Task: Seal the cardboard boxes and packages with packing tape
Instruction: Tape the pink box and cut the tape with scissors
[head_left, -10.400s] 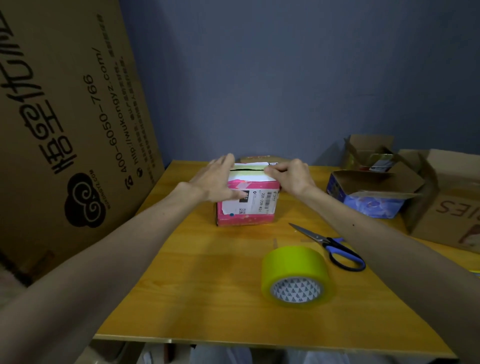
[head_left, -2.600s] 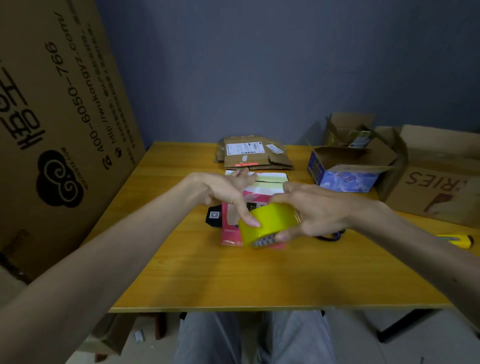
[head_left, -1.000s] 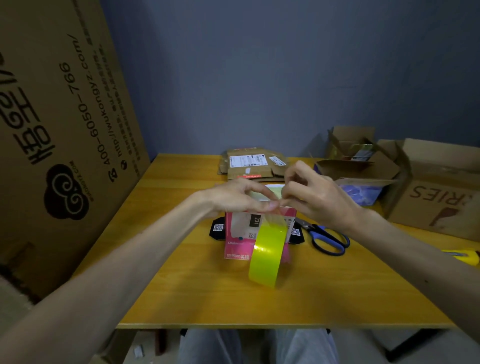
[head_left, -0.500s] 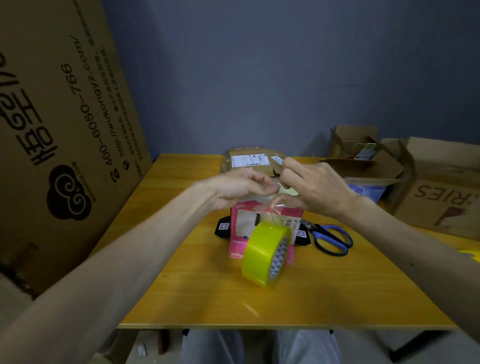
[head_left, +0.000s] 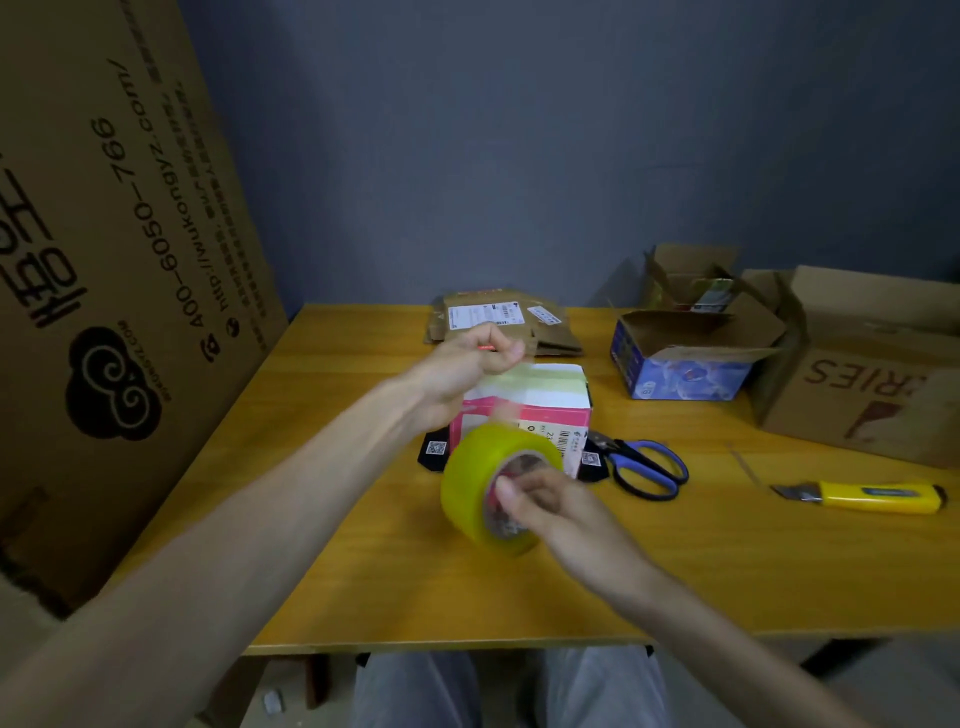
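Clearance: pink box sits mid-table, with bare wood on its left out to the big printed cardboard sheet leaning at that edge, and bare wood toward the near edge. Right side is tighter: scissors just beside the box, yellow utility knife further right, open blue box and large brown box behind them. Flat brown parcels lie near the back edge. Tape roll is just in front of the pink box, held by the right hand with fingers hooked into its core. Left hand is at the box's far-left top corner, fingers curled; can't tell whether it pinches the tape end. Versus half a second ago: right hand has left the pinch above the box and taken the roll, which was hanging below both hands. Both hands are motion-blurred. Any clear strip between roll and left hand isn't readable. The roll partly covers the box label.
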